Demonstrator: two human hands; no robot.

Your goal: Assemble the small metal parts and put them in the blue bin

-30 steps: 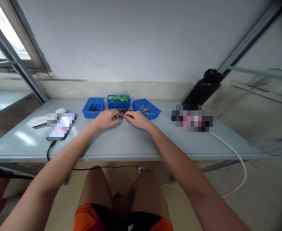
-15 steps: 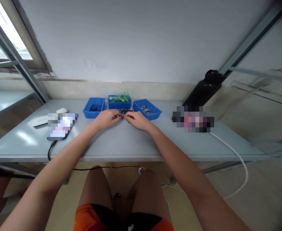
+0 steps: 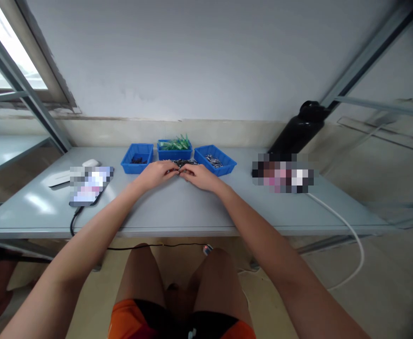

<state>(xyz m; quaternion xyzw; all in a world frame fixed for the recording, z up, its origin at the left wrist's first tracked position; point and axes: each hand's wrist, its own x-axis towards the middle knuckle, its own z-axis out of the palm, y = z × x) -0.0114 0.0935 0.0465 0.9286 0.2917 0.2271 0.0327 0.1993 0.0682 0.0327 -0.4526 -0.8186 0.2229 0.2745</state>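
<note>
My left hand (image 3: 159, 173) and my right hand (image 3: 199, 176) meet at the fingertips over the table, each with its fingers pinched together. Whatever they hold is too small to make out. Right behind the fingertips lies a pile of small dark and silvery pieces (image 3: 184, 162), partly hidden by my hands. Three blue trays stand in a row beyond: the left tray (image 3: 128, 165) holds dark pieces, the middle tray (image 3: 174, 154) green strips, and the right tray (image 3: 229, 166) thin silvery pieces.
A phone (image 3: 93, 183) with a black cable and a white object (image 3: 91, 163) lie at the left. On the right a black bottle (image 3: 298, 132) leans behind a blurred-out device (image 3: 284, 176) with a white cable. A wall rises behind the table (image 3: 178, 212).
My fingertips have drawn a little closer together, and more of the pile shows behind them. The trays and other objects stay in place.
</note>
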